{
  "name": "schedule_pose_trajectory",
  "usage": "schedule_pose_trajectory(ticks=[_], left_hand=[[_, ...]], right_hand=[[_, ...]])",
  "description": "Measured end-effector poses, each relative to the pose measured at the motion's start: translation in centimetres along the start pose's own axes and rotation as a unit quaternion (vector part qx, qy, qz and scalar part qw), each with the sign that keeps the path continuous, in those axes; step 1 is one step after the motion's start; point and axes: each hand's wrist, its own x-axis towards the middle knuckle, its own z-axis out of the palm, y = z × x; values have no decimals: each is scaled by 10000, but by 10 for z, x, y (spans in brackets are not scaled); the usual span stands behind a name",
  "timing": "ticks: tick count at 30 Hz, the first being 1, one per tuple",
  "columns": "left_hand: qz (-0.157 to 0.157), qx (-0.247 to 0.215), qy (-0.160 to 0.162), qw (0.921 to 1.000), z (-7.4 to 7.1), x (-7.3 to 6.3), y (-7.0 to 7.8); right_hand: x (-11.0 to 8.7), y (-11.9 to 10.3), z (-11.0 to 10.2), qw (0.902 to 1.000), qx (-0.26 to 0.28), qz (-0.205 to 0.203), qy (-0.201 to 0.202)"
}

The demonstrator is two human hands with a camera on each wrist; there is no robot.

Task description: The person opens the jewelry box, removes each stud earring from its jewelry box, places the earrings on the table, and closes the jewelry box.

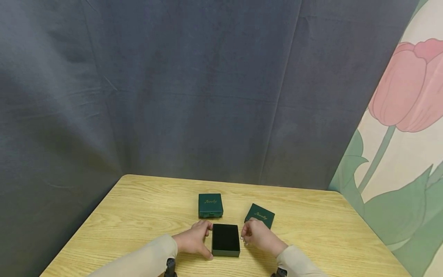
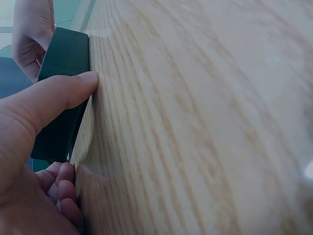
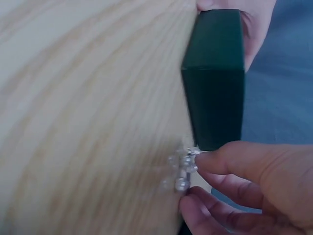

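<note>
An open dark green jewelry box (image 1: 225, 239) with a black inside lies near the front of the table. My left hand (image 1: 194, 240) holds it from the left, thumb at the near corner and fingers by the far one. In the left wrist view, the thumb (image 2: 63, 95) lies across the box's green side (image 2: 68, 54). To the right of the box, my right hand (image 1: 259, 235) pinches a small silvery piece of jewelry (image 3: 186, 166) with clear and pearly beads, low over the wood. Behind that hand is a green lid (image 1: 261, 214) with gold lettering, partly covered by the fingers.
Farther back stands a closed green jewelry box (image 1: 210, 204) with gold lettering. The wooden table (image 1: 149, 207) reaches back to a dark grey-blue curtain (image 1: 200, 96). On the right is a wall panel (image 1: 398, 161) painted with tulips.
</note>
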Motion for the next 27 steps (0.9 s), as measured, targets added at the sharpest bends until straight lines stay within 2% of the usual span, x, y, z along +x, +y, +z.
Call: schedule_pose_trajectory(ticks=[5, 9, 15, 20, 23, 27], left_hand=[[-31, -36, -16, 10000, 0, -1, 1], [-41, -47, 6, 10000, 0, -1, 1], [-49, -13, 36, 10000, 0, 0, 2], [-47, -27, -5, 10000, 0, -2, 3], [-16, 22, 9, 10000, 0, -2, 4], [16, 58, 32, 10000, 0, -2, 4]], right_hand=[[1, -6, -10, 9999, 129, 83, -41], [4, -13, -25, 9997, 25, 134, 188], [13, -10, -43, 9964, 16, 315, 782], [18, -4, -46, 9894, -70, 613, 1315], [20, 2, -44, 9877, -349, 682, 1363], [22, 16, -38, 9841, -992, 742, 1276]])
